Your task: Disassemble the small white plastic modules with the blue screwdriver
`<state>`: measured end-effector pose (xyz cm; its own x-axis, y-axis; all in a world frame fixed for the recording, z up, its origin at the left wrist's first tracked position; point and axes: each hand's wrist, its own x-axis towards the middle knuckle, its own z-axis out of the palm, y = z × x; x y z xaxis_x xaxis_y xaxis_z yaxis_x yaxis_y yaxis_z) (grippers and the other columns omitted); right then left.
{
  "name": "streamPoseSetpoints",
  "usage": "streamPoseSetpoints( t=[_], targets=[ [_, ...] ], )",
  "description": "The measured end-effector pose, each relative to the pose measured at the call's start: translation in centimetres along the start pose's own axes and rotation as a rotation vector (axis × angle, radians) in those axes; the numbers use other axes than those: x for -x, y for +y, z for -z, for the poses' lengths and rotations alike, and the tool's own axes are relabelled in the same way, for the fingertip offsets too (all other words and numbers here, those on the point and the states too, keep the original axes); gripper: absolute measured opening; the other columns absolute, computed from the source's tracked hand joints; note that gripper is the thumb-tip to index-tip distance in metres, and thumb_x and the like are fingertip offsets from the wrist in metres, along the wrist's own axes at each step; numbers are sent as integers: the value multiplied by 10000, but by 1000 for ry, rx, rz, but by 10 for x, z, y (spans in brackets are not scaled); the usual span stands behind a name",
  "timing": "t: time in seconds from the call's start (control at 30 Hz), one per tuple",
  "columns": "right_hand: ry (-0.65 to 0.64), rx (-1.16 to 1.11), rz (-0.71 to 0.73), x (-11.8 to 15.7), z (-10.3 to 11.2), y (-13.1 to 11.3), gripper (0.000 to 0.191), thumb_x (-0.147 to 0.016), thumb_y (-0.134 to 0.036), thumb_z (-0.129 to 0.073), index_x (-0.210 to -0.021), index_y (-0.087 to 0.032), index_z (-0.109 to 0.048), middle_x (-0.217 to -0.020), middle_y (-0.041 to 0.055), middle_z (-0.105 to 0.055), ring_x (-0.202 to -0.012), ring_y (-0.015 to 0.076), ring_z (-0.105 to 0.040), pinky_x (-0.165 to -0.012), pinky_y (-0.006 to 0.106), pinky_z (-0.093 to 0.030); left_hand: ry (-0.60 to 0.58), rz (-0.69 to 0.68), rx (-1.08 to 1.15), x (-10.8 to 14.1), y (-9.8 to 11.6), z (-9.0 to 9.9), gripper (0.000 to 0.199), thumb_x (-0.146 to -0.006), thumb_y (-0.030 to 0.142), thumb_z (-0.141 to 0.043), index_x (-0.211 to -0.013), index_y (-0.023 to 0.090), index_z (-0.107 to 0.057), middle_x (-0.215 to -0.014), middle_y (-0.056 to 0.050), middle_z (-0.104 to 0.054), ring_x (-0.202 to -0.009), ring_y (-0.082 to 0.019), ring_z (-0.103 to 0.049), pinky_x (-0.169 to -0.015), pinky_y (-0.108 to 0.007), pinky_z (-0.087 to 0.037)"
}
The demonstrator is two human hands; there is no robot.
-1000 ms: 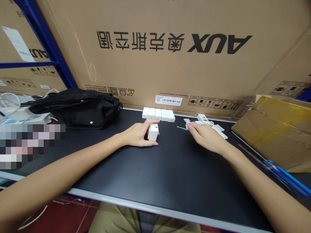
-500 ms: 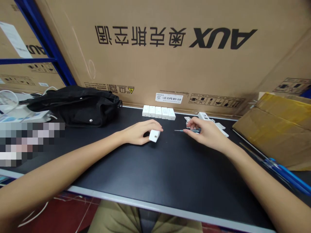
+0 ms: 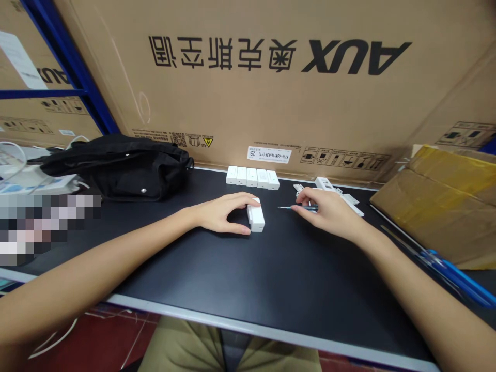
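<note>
My left hand (image 3: 219, 214) is shut around a white plastic block (image 3: 256, 217), which stands on the black workbench (image 3: 279, 274) with its long side toward me. My right hand (image 3: 324, 210) pinches a slim screwdriver (image 3: 289, 207) with a dark blue handle, its metal shaft pointing left toward the block. Several loose white plastic parts (image 3: 329, 187) lie just beyond my right fingers. A row of white plastic blocks (image 3: 251, 177) stands along the far edge of the bench, between my two hands.
A black fabric bag (image 3: 116, 170) lies on the bench at far left, beside a blurred patch (image 3: 46, 227). A large AUX cardboard box (image 3: 271, 88) rises behind the bench. A flattened, yellow-taped carton (image 3: 437, 206) and a blue-handled tool (image 3: 453, 279) lie at right.
The white block in my left hand has turned, now showing its long side. The screwdriver, half hidden a second ago, now sits in my right fingers with its shaft showing.
</note>
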<state>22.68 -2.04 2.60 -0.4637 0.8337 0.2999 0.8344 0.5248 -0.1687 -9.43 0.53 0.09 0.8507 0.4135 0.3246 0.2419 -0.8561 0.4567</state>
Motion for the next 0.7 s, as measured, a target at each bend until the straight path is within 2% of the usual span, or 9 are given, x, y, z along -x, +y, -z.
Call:
streamPoseSetpoints(
  t=[0.13, 0.33, 0.4, 0.47, 0.6, 0.7],
  targets=[
    [4, -16, 35, 0, -1, -1, 150, -879, -371, -601, -904, -224, -581, -874, 37, -679, -728, 181, -602, -650, 290, -424, 45, 67, -16, -2, 3, -1, 585, -820, 483, -711, -1312, 237, -512, -1366, -114, -565, -1264, -256, -551, -1090, -423, -433],
    [54, -21, 135, -2, -3, -3, 35, -848, -228, -574, -875, -224, -551, -867, 45, -631, -746, 182, -569, -654, 293, -427, 138, 344, -103, -10, 16, -16, 680, -750, 668, -683, -1258, 252, -509, -1292, -82, -595, -1170, -287, -590, -990, -454, -484],
    [50, -35, 161, -2, -2, -4, 43, -850, -198, -558, -883, -225, -551, -872, 44, -614, -755, 181, -561, -667, 297, -435, 180, 363, -100, -13, 18, -22, 658, -771, 656, -665, -1259, 247, -500, -1279, -88, -591, -1163, -294, -587, -972, -462, -494],
    [57, -55, 179, -3, -2, -5, 68, -852, -177, -551, -900, -225, -558, -880, 43, -606, -771, 181, -559, -684, 301, -441, 217, 293, -48, -15, 19, -25, 636, -778, 561, -701, -1281, 243, -475, -1305, -98, -565, -1168, -287, -578, -963, -447, -509],
    [94, -98, 201, -3, -1, -7, 80, -855, -165, -547, -901, -227, -566, -899, 43, -607, -790, 182, -562, -711, 310, -449, 311, 43, 68, -14, 19, -25, 621, -772, 245, -696, -1328, 251, -419, -1413, -125, -453, -1301, -282, -481, -941, -396, -535],
    [101, -102, 207, -3, 1, -10, 61, -854, -170, -545, -868, -229, -551, -888, 42, -606, -784, 184, -558, -719, 317, -446, 290, -97, 70, -12, 19, -24, 574, -800, 171, -656, -1316, 261, -422, -1408, -129, -435, -1344, -278, -442, -1022, -427, -492]
  ],
)
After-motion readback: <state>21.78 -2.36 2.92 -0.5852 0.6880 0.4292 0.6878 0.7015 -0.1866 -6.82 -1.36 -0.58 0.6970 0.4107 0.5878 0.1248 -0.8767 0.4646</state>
